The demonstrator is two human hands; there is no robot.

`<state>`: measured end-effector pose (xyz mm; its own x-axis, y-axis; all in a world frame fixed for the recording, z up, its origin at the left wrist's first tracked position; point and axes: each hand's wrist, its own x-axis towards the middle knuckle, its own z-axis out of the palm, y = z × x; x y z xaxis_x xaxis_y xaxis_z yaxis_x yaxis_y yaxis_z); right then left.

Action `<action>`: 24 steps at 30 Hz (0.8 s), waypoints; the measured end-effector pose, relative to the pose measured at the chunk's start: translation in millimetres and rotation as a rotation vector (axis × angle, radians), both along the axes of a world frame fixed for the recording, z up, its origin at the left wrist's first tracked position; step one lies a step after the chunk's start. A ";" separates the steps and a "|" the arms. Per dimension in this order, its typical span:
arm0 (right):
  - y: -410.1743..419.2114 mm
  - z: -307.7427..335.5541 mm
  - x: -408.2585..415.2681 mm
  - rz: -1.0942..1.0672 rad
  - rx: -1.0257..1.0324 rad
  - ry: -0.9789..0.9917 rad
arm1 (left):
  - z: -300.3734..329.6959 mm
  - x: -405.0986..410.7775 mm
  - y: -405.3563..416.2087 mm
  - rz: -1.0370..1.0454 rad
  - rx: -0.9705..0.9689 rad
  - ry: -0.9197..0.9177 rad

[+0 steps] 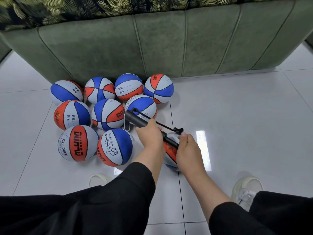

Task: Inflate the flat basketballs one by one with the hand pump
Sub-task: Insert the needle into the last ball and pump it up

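Low in the centre of the frame, my left hand [149, 138] curls around the black hand pump [135, 119] barrel. My right hand [186, 146] pinches the hose nozzle [179, 131] over a flat basketball [170, 150], mostly hidden between my wrists. Nine round basketballs [108, 114] cluster at centre left against a green sofa [152, 48]. I judge I'm seating the needle; next, steady strokes.

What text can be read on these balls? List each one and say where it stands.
"CHILDREN": front-left ball, beside an orange panel with stylised letters I cannot read surely.
"CHILDREN": front ball, above a thumbs-up drawing; small Chinese characters beside it blurred.
"班级" and "姓名": back ball.
Other balls' print: too small or turned.
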<state>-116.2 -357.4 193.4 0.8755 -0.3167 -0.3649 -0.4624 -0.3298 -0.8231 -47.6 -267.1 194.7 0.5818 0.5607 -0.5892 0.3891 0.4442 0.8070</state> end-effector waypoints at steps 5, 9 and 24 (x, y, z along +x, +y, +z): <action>9.3 5.0 5.7 0.032 0.043 0.016 | 1.6 -13.3 -14.4 -0.030 -0.018 0.025; 11.5 4.8 4.7 0.042 0.046 0.025 | 5.8 -13.7 -12.5 -0.085 -0.027 0.009; -0.1 4.7 -1.4 -0.045 0.050 0.010 | 15.3 -6.2 -13.5 -0.079 -0.020 -0.019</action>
